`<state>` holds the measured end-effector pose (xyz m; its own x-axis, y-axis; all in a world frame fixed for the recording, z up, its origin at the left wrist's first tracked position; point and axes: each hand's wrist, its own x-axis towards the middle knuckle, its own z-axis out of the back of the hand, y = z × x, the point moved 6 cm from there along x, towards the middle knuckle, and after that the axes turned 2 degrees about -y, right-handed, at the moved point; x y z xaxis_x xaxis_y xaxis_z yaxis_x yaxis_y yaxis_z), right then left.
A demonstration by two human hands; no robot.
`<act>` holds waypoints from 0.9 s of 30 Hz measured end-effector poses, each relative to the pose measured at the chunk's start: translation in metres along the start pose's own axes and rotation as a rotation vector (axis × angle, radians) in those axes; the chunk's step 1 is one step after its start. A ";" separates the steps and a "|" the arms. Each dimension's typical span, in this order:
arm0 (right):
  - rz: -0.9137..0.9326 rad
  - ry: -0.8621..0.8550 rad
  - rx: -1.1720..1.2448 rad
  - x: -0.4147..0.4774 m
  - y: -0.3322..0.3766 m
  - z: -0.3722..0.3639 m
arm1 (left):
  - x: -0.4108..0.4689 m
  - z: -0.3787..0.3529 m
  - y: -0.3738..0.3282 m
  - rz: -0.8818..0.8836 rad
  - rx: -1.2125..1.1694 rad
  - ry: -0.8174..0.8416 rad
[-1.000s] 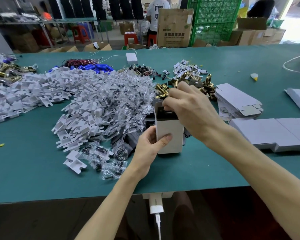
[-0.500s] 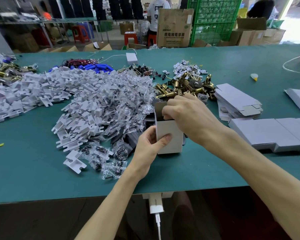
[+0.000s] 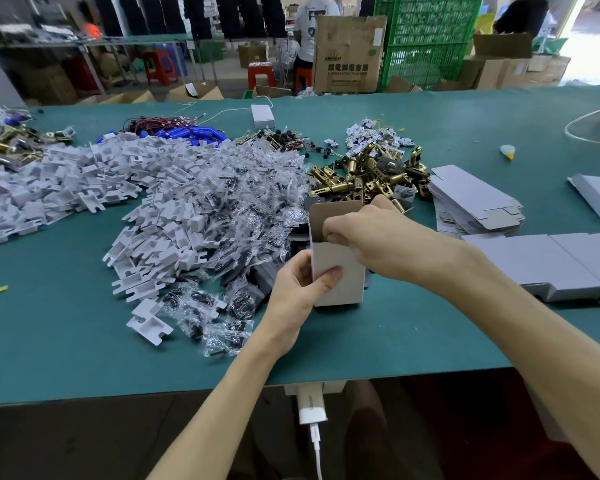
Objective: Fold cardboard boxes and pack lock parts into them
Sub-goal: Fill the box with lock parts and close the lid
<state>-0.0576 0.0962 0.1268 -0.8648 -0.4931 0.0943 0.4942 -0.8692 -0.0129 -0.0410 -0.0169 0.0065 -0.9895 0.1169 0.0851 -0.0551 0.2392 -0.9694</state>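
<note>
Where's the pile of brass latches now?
Head view, centre-right of the table: the brass latches lie just beyond the upright box, between the bagged screws and the flat box blanks.

A factory packing floor: green worktable (image 3: 84, 358) heaped with lock parts (image 3: 368, 178), stacked cartons (image 3: 349, 53) behind.

Green table (image 3: 49, 358), white plastic pieces (image 3: 136, 188), bagged parts (image 3: 243, 209), brass latches (image 3: 368, 174), flat cardboard blanks (image 3: 475, 202)

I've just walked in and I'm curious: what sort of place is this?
Probably a factory packing bench: heaps of brass lock parts and white plastic inserts cover the green table, beside a stack of flat boxes.
</note>
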 end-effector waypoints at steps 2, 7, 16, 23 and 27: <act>-0.052 0.062 0.065 -0.001 -0.005 -0.005 | 0.000 0.000 0.000 0.001 -0.002 0.009; -0.049 0.103 0.105 -0.001 0.001 -0.006 | 0.000 -0.001 -0.001 -0.004 0.017 0.012; -0.035 0.081 0.075 -0.002 0.003 -0.004 | -0.002 -0.003 -0.003 -0.025 0.038 0.038; -0.030 0.020 0.005 -0.007 0.010 -0.003 | -0.001 -0.002 -0.002 -0.013 0.024 0.027; -0.027 0.014 -0.019 -0.009 0.008 -0.002 | -0.001 -0.003 -0.003 -0.015 0.016 0.035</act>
<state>-0.0457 0.0935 0.1234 -0.8792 -0.4696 0.0808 0.4689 -0.8828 -0.0297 -0.0390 -0.0147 0.0098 -0.9833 0.1467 0.1074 -0.0725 0.2255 -0.9716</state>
